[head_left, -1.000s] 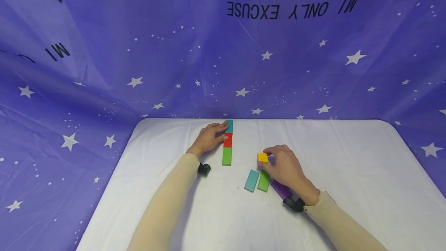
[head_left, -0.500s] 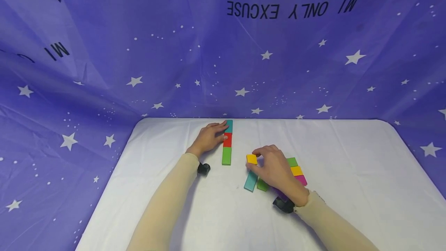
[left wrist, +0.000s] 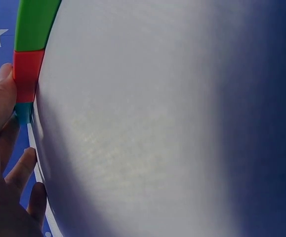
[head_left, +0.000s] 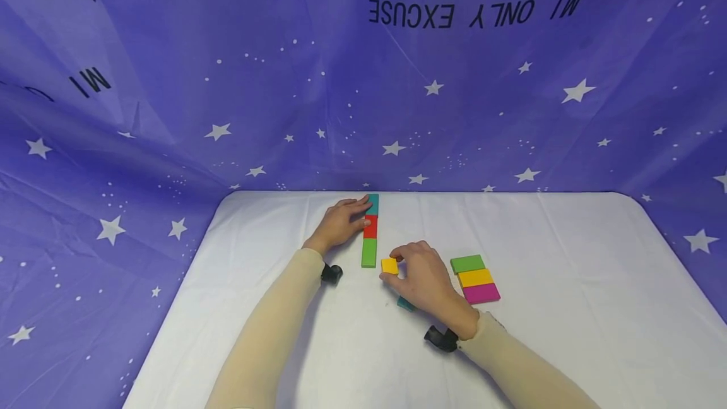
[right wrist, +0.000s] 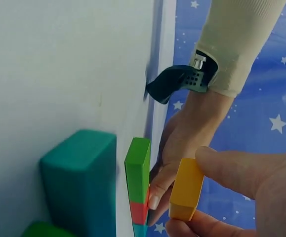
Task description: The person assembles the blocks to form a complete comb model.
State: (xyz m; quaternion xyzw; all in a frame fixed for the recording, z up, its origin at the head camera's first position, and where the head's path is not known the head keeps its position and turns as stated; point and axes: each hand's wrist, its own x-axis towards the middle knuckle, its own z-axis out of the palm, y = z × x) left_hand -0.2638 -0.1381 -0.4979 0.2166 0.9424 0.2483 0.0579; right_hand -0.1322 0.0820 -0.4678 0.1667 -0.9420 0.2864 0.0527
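A straight row of a teal block (head_left: 373,202), a red block (head_left: 370,228) and a green block (head_left: 369,253) runs toward the person. My left hand (head_left: 337,226) lies along the row's left side, fingertips on the teal block and thumb against the red one. Between thumb and fingers, my right hand (head_left: 423,276) pinches a small yellow block (head_left: 389,266), just right of the green end of the row. The right wrist view shows this yellow block (right wrist: 186,187) held by its edges, with the row beyond it.
A loose teal block (head_left: 405,303) lies partly hidden under the right hand; the right wrist view catches a green corner (right wrist: 46,230) beside it. Further right lie a green block (head_left: 467,264), a yellow one (head_left: 476,278) and a magenta one (head_left: 481,293), side by side on the white cloth.
My right hand has carried the small yellow block leftward toward the row, uncovering the green, yellow and magenta blocks and covering the purple one. My left hand has stayed in place.
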